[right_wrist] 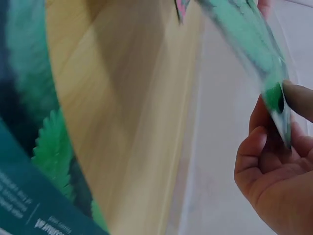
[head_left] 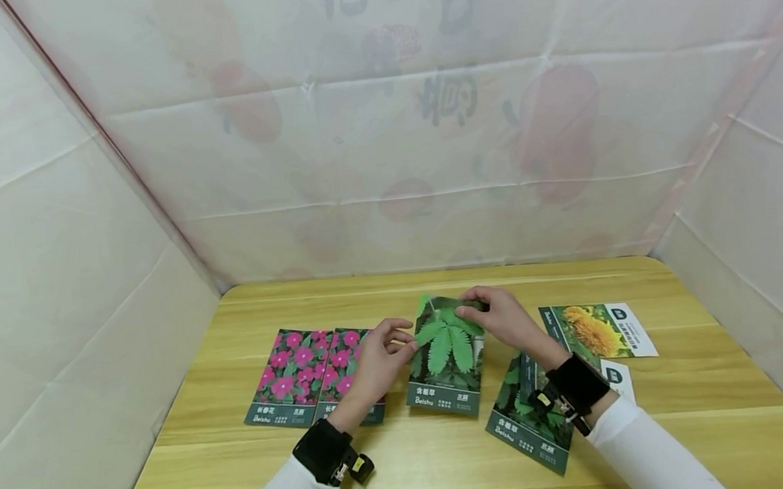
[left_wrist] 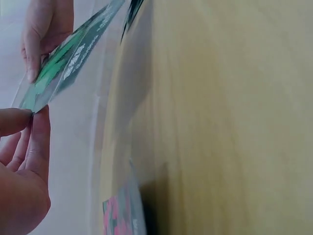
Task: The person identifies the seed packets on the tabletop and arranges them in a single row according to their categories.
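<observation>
A seed packet (head_left: 447,357) with a green leaf picture is held up over the table between both hands. My right hand (head_left: 500,316) pinches its upper right corner, thumb on the printed face. At the packet's left edge, my left hand (head_left: 380,357) pinches it between thumb and fingers, as the left wrist view shows with the packet edge (left_wrist: 68,54) tilted. Under my left forearm lie two pink-flower seed packets (head_left: 293,370), side by side. Below my right wrist is another green leaf seed packet (head_left: 527,431), partly hidden by the wrist camera.
A yellow-flower seed packet (head_left: 599,330) lies at the right, overlapping other packets whose white end (head_left: 618,382) shows beside my right wrist. The wooden table (head_left: 419,471) is bounded by pale cloth walls (head_left: 378,238) at the back and both sides.
</observation>
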Demonstrator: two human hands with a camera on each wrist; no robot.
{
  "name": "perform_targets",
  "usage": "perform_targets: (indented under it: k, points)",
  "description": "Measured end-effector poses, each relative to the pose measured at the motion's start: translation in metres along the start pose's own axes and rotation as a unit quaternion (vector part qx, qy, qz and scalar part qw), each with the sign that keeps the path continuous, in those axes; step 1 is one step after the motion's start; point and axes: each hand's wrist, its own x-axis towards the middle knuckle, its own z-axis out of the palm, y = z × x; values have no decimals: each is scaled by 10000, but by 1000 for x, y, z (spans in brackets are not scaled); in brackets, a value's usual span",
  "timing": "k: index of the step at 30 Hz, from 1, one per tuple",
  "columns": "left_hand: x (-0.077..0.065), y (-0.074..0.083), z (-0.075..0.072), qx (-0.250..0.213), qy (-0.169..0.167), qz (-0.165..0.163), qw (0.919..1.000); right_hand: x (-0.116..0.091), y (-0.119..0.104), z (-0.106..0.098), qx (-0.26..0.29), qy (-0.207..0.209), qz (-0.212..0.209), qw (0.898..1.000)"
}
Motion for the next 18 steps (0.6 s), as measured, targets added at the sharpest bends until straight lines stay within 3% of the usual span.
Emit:
perform_targets:
  k: [5,9,16,18]
  points:
    - [-4,0,-3,261,236,-79,9994,-2,10,4,-66,169,49,9998]
    - [-7,-1,-5,371,233,-43,9990,-2,15,8,-167,273,-3,9995]
    - [-13,-4,-9,1107,184,87,9936,-3,20,21,-311,390,16,9988]
    - [-14,-4,-10,1294,165,134,9914,3,46,30,-487,484,-28,9976]
